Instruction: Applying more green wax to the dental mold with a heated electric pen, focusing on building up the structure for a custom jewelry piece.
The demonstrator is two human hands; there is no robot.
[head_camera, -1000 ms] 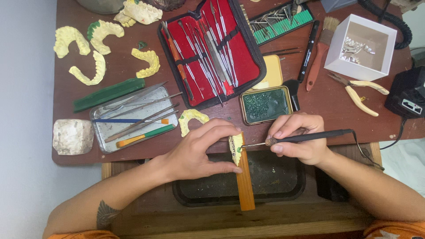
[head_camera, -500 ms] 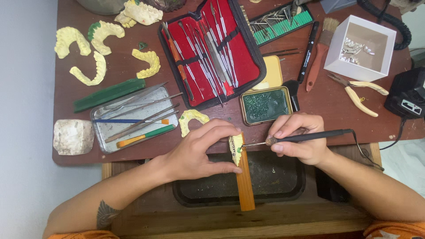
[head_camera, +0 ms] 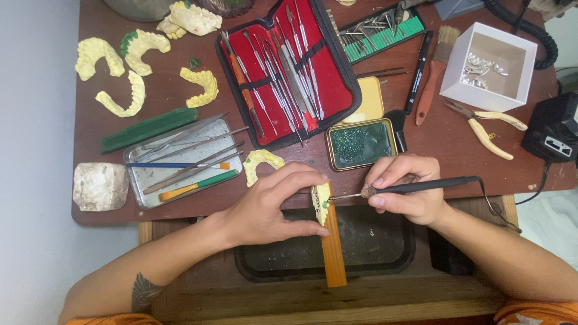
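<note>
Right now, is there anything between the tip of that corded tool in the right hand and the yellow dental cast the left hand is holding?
Nothing visible. The right hand holds the black corded tool, whose metal tip reaches straight to the yellow dental cast. The left hand grips the cast from its far side, atop the wooden peg.

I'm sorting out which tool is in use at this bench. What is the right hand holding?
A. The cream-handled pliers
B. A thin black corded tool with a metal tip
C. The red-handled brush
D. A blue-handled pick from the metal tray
B: the right hand grips a thin black corded tool whose metal tip points at the yellow dental cast held by the left hand; the pliers lie untouched on the table.
</note>
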